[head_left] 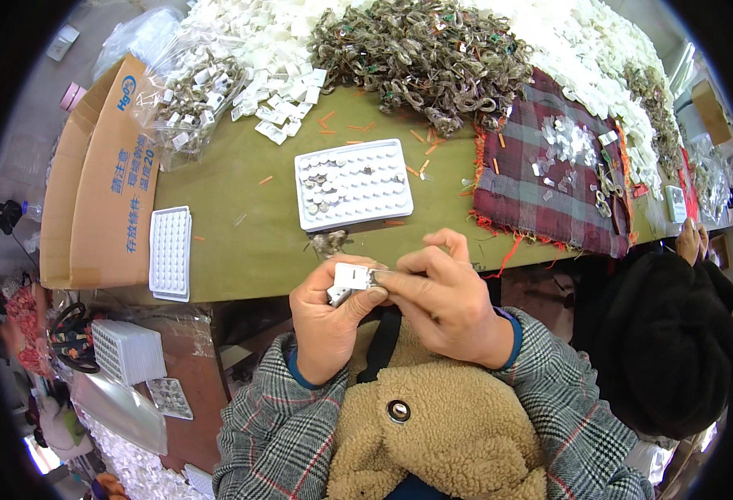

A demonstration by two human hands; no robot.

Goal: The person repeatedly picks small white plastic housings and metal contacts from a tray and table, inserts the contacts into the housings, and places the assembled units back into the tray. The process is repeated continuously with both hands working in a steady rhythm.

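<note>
Pinching small white clip [351,277] between left hand [326,321] and right hand [441,302], below table edge [250,287], white tray [353,183] beyond

Both hands [391,304] together, fingers pinched.

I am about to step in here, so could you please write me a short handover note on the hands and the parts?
Left hand: grip shut on a small white part.
Right hand: fingertips pinch at that same part's right edge.
White tray on the green table: left pockets filled, most others empty.
Second white tray lies at the left table edge.
Piles of white pieces and of brownish rings remain at the back.
</note>
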